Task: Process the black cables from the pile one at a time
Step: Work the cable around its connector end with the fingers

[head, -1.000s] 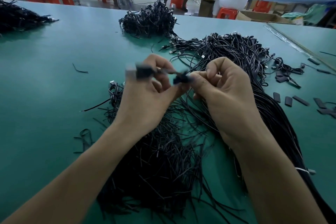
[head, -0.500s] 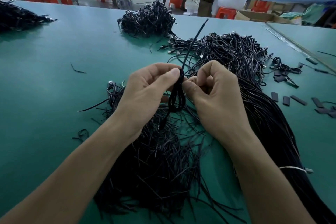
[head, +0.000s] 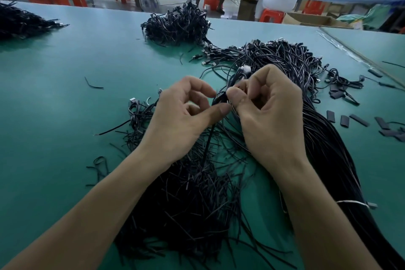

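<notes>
- My left hand (head: 182,120) pinches one cable (head: 219,99) between thumb and forefinger; the other fingers are loosely curled.
- My right hand (head: 270,116) clamps the same cable just beside it, thumbs almost touching.
- The cable is held above the desk (head: 54,116), its tail dropping into the pile (head: 192,193) below my wrists.
- A long bundle (head: 328,138) lies right of the pile, and a heap (head: 177,25) sits farther back.

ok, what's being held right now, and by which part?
One black cable, pinched by left hand thumb and forefinger and right hand fingertips, at a bunched stretch between them. Its tail hangs toward the pile.
</notes>
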Motion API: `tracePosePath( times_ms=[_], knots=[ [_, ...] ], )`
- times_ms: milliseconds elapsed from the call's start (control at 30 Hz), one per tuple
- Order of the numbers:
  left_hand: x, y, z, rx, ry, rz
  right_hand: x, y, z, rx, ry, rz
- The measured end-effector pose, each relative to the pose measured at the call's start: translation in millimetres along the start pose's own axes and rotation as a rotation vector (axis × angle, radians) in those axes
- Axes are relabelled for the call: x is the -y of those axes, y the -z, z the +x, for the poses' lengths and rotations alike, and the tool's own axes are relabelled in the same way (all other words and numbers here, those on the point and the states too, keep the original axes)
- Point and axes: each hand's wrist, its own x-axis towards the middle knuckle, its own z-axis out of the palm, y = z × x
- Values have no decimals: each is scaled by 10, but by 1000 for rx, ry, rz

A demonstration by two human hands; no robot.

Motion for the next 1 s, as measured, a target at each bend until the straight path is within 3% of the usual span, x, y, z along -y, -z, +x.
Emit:
tracePosePath(
  times_ms=[167,433,633,800,1000],
  knots=[
    [-3,14,-16,126,178,-106,30,-60,-35,58,93,67],
    [18,30,37,63,239,-329,-15,-24,3,192,18,83],
    [-41,91,67,90,204,-538,-72,10,19,263,-29,102],
    [-77,28,26,117,88,-343,-51,-17,-6,267,-50,111],
    [-125,-44,-19,180,-55,-420,-23,-73,-19,228,-45,59]
  ],
)
